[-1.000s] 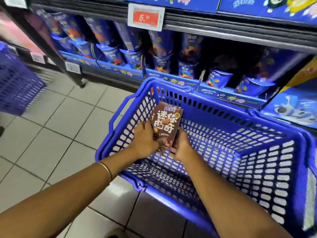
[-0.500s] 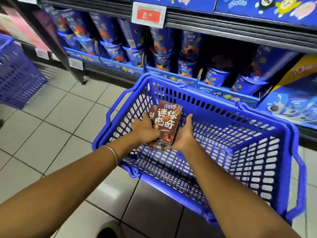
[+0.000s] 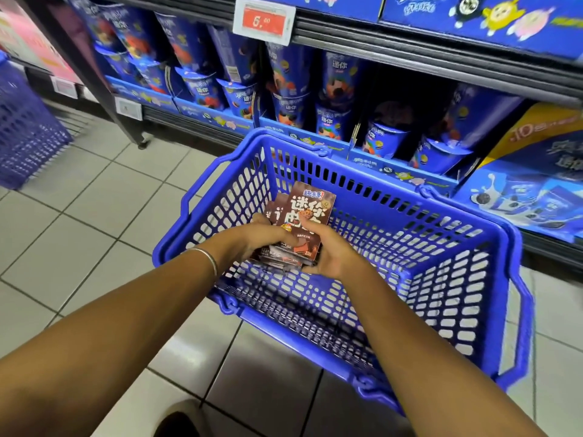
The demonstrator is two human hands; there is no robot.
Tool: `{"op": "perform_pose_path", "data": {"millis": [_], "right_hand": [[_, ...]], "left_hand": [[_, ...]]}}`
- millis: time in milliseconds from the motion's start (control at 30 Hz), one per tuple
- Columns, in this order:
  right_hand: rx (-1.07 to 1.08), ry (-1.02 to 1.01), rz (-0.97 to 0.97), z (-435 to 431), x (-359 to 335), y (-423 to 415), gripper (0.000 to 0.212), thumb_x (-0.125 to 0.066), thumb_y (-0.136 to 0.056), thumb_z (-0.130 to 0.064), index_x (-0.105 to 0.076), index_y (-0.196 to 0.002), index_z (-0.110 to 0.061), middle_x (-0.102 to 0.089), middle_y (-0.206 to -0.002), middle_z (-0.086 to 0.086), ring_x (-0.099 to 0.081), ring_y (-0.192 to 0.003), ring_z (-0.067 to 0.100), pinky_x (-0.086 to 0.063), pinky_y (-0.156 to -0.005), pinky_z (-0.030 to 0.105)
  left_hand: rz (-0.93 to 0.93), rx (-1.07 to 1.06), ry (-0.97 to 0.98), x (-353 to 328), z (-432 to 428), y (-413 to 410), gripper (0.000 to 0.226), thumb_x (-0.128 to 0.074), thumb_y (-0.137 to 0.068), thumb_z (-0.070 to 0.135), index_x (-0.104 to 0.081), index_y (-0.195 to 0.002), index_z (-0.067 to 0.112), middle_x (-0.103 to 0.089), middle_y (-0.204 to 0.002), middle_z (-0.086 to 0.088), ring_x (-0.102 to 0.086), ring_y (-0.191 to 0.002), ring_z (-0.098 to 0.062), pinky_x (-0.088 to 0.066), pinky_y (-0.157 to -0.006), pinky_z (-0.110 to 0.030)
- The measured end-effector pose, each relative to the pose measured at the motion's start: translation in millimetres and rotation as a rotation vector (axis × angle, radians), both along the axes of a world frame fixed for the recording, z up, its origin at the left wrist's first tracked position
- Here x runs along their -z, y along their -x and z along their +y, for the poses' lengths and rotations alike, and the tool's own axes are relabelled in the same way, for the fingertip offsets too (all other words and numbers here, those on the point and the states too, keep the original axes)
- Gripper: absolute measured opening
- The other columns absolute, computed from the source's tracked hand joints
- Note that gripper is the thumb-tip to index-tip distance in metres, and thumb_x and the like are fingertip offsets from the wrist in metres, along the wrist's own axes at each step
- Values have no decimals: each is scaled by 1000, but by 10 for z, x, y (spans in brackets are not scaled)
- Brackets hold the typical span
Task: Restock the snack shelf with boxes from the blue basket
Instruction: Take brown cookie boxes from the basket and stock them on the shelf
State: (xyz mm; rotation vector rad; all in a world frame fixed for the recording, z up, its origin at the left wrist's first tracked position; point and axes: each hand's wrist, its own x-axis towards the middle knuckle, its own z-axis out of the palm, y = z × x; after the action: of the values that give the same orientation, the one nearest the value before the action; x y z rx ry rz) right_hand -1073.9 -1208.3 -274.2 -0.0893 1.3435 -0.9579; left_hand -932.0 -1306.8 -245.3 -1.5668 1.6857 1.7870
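Observation:
A blue plastic basket (image 3: 441, 279) stands on the tiled floor in front of the snack shelf (image 3: 410, 61). Inside it, at the left end, both my hands hold a small stack of brown snack boxes (image 3: 310, 212) with white lettering. My left hand (image 3: 262, 238) grips the stack from the left, fingers curled over the lower boxes. From the right my right hand (image 3: 331, 250) holds the stack, its thumb lying across the top box's front. The boxes tilt up toward me. The rest of the basket shows only its bare mesh floor.
The bottom shelf holds rows of blue snack cups (image 3: 334, 99) and a dark gap (image 3: 407, 99) among them. A price tag (image 3: 264, 22) hangs on the shelf rail above. A second blue basket (image 3: 25, 130) stands at the far left. Large blue cartons (image 3: 530, 190) sit at the right.
Both hands have gathered the boxes into a tighter stack, and my right thumb has moved onto the top box's front. The view has shifted slightly, showing more of the basket.

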Motion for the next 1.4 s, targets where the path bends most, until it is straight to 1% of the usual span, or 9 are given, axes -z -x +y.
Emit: {"op": "perform_pose_path", "data": {"millis": [133, 233, 400, 533, 633, 867, 1100, 1233, 1400], "right_hand": [[-22, -16, 8, 41, 3, 68, 61, -81, -74, -58, -64, -125, -30, -68, -129, -1, -65, -115, 24, -45, -104, 57], [-48, -70, 41, 91, 12, 147, 69, -82, -72, -56, -62, -131, -26, -69, -128, 4, -62, -120, 32, -43, -99, 60], [-12, -5, -32, 224, 121, 238, 64, -85, -72, -47, -64, -125, -18, -76, -113, 7, -72, -107, 31, -51, -99, 57], [19, 14, -64, 263, 126, 216, 54, -84, -75, -45, -67, -118, -18, -78, -108, 6, -76, -93, 26, -62, -70, 44], [15, 25, -75, 262, 128, 210, 55, -84, -76, -45, -65, -120, -18, -77, -111, 6, -76, -97, 27, -61, -75, 48], [20, 69, -206, 211, 167, 214, 70, -73, -79, -64, -61, -134, -22, -70, -128, 10, -64, -120, 36, -39, -106, 67], [105, 61, -247, 254, 243, 140, 82, -77, -69, -71, -65, -131, -19, -71, -124, 14, -70, -108, 39, -55, -72, 66], [127, 64, -259, 245, 310, 100, 86, -81, -63, -71, -65, -129, -19, -71, -124, 14, -64, -118, 41, -21, -108, 79], [124, 96, -290, 192, 176, 95, 83, -83, -62, -69, -66, -128, -21, -72, -124, 11, -69, -111, 39, -32, -104, 75]], "left_hand": [[21, -9, -32, 45, 1, 6, 88, -100, -62, 37, -46, -126, 13, -76, -112, -8, -77, -96, -25, -63, -67, -32], [73, 40, -137, -36, -2, 34, 80, -88, -70, 61, -61, -127, 12, -83, -95, -3, -81, -79, -20, -62, -60, -28], [28, 16, -121, -24, -91, 109, 137, -51, -52, 109, -47, -154, 18, -64, -141, -16, -63, -128, -36, -57, -99, -53], [-17, 24, -97, 58, -74, 130, 136, -21, -61, 112, -43, -159, 21, -57, -152, -18, -60, -131, -35, -43, -115, -55], [-66, 98, -65, 138, -49, 141, 134, -10, -64, 110, -27, -167, 25, -36, -169, -14, -45, -148, -36, -29, -126, -55], [-71, 141, -93, 135, -68, 124, 109, -6, -65, 109, -71, -105, 32, -77, -84, 5, -66, -87, -16, -43, -90, -34], [-24, 40, -169, 265, -77, 203, 108, -21, -75, 103, -70, -119, 17, -77, -116, -11, -73, -107, -29, -59, -95, -49], [-21, -11, -130, 302, -95, 206, 98, -26, -82, 97, -72, -110, 15, -82, -97, -10, -78, -89, -25, -64, -74, -39], [74, -76, -194, 213, -179, 157, 101, -44, -68, 102, -68, -116, 15, -80, -107, -9, -77, -102, -27, -63, -82, -41]]}}
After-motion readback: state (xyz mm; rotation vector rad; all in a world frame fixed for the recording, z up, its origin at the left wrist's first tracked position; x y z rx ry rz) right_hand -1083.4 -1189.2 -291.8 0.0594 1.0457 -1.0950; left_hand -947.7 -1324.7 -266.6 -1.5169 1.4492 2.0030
